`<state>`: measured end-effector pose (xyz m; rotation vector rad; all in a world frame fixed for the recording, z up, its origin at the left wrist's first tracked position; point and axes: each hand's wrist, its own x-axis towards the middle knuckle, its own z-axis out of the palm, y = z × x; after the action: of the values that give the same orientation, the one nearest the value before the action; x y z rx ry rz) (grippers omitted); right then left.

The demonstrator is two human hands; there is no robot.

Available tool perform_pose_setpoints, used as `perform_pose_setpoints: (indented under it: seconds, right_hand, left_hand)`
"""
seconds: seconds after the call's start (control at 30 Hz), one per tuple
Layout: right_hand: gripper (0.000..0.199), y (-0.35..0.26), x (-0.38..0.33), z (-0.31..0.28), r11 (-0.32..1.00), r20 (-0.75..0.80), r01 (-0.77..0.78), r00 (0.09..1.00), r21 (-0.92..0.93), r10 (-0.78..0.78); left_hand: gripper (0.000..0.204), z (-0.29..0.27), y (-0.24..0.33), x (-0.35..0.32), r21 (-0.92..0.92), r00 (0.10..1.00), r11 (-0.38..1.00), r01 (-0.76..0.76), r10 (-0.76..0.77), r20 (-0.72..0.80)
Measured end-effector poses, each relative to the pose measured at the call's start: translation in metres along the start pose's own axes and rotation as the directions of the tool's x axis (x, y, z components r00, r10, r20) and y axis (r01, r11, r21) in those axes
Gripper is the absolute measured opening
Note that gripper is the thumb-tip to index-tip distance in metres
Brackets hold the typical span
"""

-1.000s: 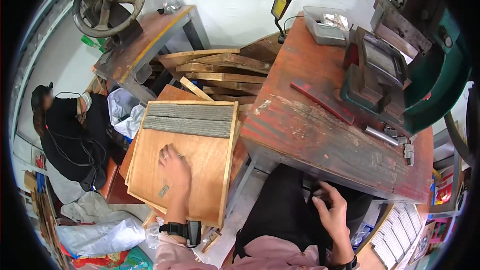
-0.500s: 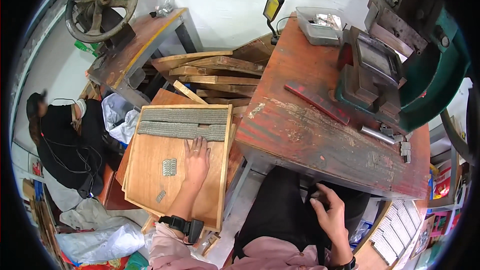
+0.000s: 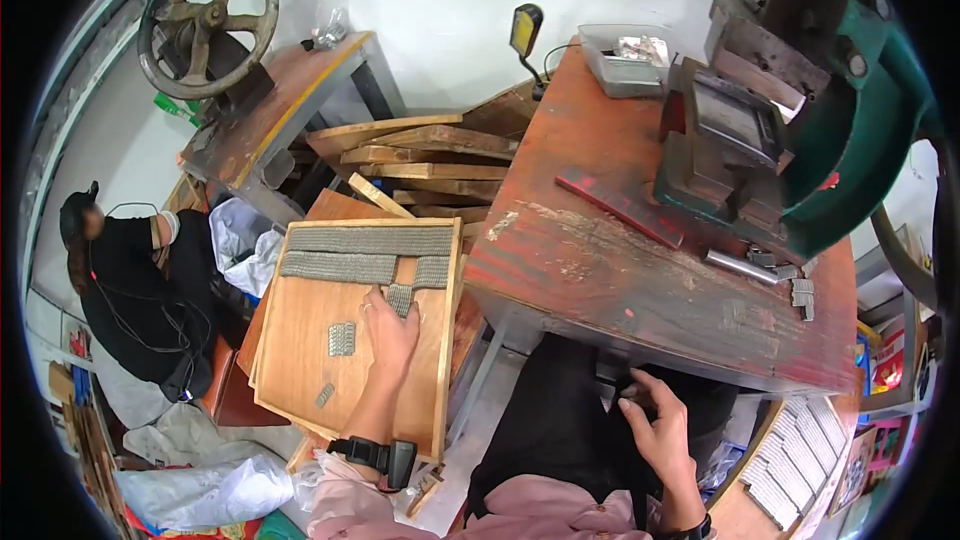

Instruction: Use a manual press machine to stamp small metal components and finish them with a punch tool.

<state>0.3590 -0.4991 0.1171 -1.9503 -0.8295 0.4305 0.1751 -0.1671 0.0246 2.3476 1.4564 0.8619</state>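
Note:
A shallow wooden tray [image 3: 290, 360] holds rows of small grey metal pieces [image 3: 370, 240] packed along its far end. My left hand [image 3: 388, 332] is closed on a small block of metal pieces [image 3: 399, 298], gripped between thumb and fingers just below a gap in the second row. To its left, a small cluster of metal pieces [image 3: 342, 339] lies on the bare wood, and a smaller strip [image 3: 325, 395] sits nearer me. Over my lap, my right hand [image 3: 658, 427] hovers with fingers loosely bent and apart, nothing visible in it.
A worn red workbench [image 3: 560, 270] carries a green press [image 3: 850, 130], a red bar [image 3: 620, 210], a metal rod [image 3: 745, 267] and a clear plastic box [image 3: 625, 60]. Stacked wooden trays [image 3: 430, 170] lean behind. Another person [image 3: 150, 290] sits at far left. Another filled tray [image 3: 790, 465] stands at lower right.
My left hand has drawn a block of metal pieces out of the second row toward me, widening the gap there. My right hand has stayed in place. The view has shifted slightly.

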Motion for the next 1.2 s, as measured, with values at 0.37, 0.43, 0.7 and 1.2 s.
perform_pose_setpoints:
  seconds: [0.37,0.43,0.7,1.2]
  right_hand:
    - [0.036,0.004,-0.013,-0.033,0.997,-0.115,0.078,0.99,-0.028,-0.081]
    - [0.034,0.002,-0.016,-0.045,0.999,-0.115,0.019,0.993,0.043,-0.014]
    - [0.038,-0.026,-0.001,-0.083,0.937,-0.304,0.344,0.887,-0.066,-0.347]
    - [0.067,-0.024,0.065,-0.111,0.915,-0.034,0.374,0.923,-0.152,-0.384]
  left_hand:
    - [0.063,-0.025,-0.029,0.027,-0.191,0.825,0.85,0.491,-0.383,0.415]
    - [0.064,-0.058,-0.011,0.029,-0.339,0.849,0.817,0.466,-0.304,0.433]
    - [0.064,-0.129,0.17,0.018,-0.668,0.81,0.744,0.011,0.385,0.442]
    - [0.069,-0.04,0.315,-0.008,-0.648,0.27,0.488,-0.585,0.87,0.412]
